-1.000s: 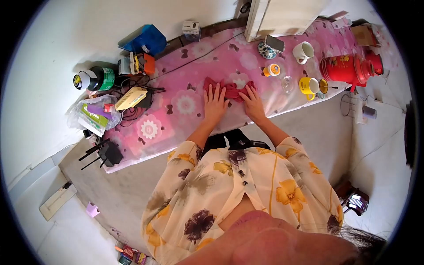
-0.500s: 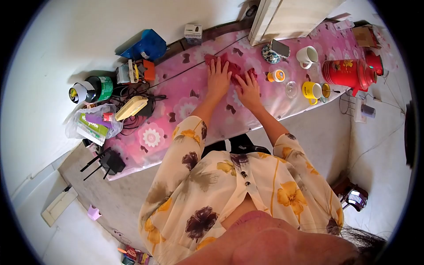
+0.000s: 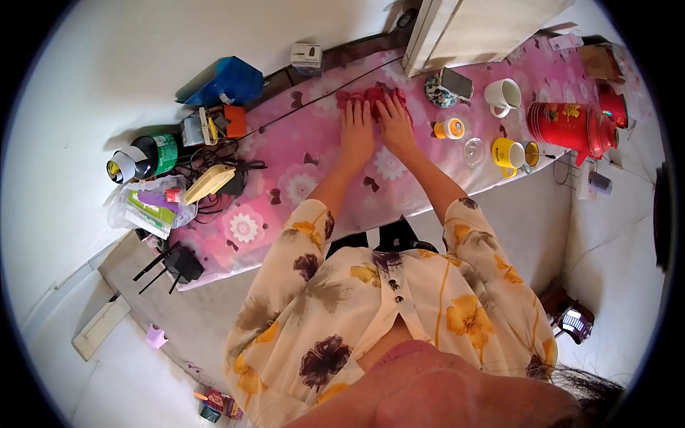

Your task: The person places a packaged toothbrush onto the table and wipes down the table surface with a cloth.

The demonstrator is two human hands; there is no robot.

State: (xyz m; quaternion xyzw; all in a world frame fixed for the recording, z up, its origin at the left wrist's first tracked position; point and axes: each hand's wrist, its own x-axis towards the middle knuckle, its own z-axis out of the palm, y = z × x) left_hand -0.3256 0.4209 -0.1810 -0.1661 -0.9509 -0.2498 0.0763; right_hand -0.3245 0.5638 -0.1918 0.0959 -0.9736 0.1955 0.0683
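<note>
A crumpled red cloth (image 3: 372, 94) lies on the pink flowered tablecloth (image 3: 300, 182), towards the far edge of the table. My left hand (image 3: 357, 130) rests palm down with its fingers stretched out over the cloth's near left part. Close beside it, my right hand (image 3: 395, 127) lies flat with fingers extended on the right part of the cloth. Both hands press from above and neither is wrapped round it. Under the fingers, part of the cloth is hidden.
On the right stand a small orange-white jar (image 3: 449, 129), a glass lid (image 3: 473, 152), a white mug (image 3: 502, 98), a yellow mug (image 3: 507, 156) and a red thermos (image 3: 567, 127). At left are tangled cables, a dark bottle (image 3: 153, 155), a blue dustpan-like object (image 3: 230, 80) and a black router (image 3: 183, 263).
My right hand has moved forward and onto the cloth beside my left hand. The cloth is bunched closer together, further from me. The view has shifted slightly.
</note>
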